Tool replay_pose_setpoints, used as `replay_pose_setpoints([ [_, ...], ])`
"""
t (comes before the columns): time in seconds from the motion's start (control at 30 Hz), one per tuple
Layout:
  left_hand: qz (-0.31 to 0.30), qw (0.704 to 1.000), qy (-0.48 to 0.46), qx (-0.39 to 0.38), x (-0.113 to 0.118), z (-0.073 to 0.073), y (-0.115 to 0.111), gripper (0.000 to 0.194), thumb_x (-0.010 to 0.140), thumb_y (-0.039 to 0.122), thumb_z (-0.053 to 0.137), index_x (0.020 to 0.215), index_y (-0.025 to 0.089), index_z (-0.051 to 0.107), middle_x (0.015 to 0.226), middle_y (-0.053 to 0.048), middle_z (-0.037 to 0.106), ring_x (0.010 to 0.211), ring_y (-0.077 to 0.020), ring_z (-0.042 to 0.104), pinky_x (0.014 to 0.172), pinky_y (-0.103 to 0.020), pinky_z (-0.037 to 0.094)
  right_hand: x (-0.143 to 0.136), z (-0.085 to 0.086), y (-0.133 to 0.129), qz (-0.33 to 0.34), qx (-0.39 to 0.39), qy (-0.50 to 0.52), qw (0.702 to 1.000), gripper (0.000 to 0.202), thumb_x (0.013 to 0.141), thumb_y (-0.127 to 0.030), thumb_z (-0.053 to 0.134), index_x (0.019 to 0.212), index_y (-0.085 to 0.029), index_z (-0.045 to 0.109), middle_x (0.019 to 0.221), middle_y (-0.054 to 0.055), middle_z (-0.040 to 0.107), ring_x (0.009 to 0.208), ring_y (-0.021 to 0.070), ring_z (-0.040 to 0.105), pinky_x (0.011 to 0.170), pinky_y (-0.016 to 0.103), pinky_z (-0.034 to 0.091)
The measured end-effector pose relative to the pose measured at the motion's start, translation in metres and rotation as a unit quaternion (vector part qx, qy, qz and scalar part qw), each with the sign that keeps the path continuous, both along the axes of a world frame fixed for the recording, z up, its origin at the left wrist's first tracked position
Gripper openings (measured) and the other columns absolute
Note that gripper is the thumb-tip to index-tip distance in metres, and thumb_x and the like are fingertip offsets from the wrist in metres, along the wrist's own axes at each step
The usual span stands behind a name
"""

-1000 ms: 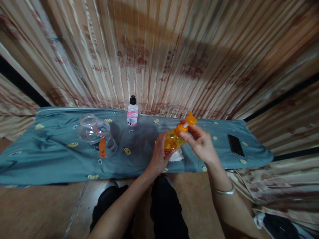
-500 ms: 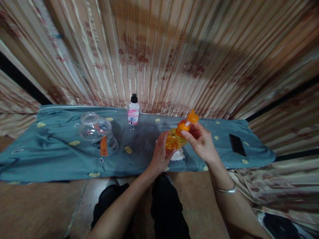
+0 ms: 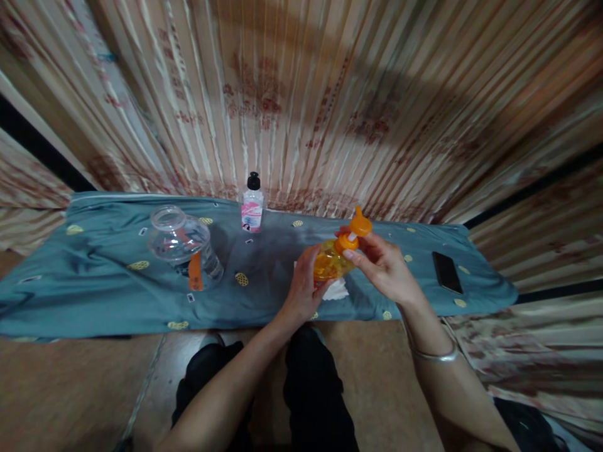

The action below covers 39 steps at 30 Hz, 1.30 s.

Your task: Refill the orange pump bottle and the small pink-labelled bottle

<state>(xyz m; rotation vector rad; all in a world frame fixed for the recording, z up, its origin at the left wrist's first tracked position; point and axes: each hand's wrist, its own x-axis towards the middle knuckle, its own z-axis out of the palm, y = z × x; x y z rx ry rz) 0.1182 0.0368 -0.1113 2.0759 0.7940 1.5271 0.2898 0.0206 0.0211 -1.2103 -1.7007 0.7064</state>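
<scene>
I hold an orange pump bottle (image 3: 330,263) tilted over the blue-grey cloth (image 3: 94,295). My left hand (image 3: 301,292) wraps the bottle's body from below. The fingers of my right hand (image 3: 384,267) grip its orange pump cap (image 3: 351,235) at the collar. A white tissue (image 3: 336,290) lies on the cloth just under the bottle.
A clear jar (image 3: 183,245) with an orange label lies on its side at the left. A small bottle with a pink label and black cap (image 3: 252,204) stands at the back by the curtain. A black phone (image 3: 446,271) lies at the right. My knees are below.
The hands and the bottle stay together with only a slight shift; the camera has tilted a little, so the scene sits higher in view.
</scene>
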Motion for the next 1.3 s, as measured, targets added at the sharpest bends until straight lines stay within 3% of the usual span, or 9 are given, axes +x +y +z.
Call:
replay_pose_setpoints([
  [0.77,0.000,1.000,-0.006,-0.004,0.001,0.001,-0.001,0.080,0.102,0.045,0.058,0.166,0.030,0.011,0.155,-0.021,0.049,0.144,-0.0344,0.052,0.115,-0.056,0.046,-0.015,-0.009,0.002,-0.052,0.026,0.110,0.992,0.042,0.085,-0.058,0.080,0.114,-0.029,0.073,0.119,0.006,0.080,0.114,0.0251,0.074,0.104,0.042,0.060],
  [1.17,0.010,1.000,0.008,-0.002,0.001,0.003,-0.001,0.081,0.103,0.047,0.056,0.166,0.031,0.008,0.154,-0.021,0.049,0.143,-0.0345,0.053,0.113,-0.057,0.048,-0.003,0.005,0.002,0.005,-0.009,0.013,1.000,0.044,0.087,-0.062,0.077,0.114,-0.028,0.073,0.123,0.007,0.078,0.120,0.0275,0.071,0.108,0.044,0.057],
  [1.3,0.005,1.000,0.016,-0.018,0.001,0.003,-0.001,0.079,0.104,0.050,0.052,0.167,0.029,0.008,0.156,-0.021,0.049,0.145,-0.0343,0.052,0.114,-0.057,0.047,-0.003,-0.001,0.002,-0.022,0.010,0.000,1.000,0.040,0.086,-0.057,0.079,0.114,-0.029,0.072,0.119,0.005,0.079,0.116,0.0274,0.073,0.107,0.046,0.056],
])
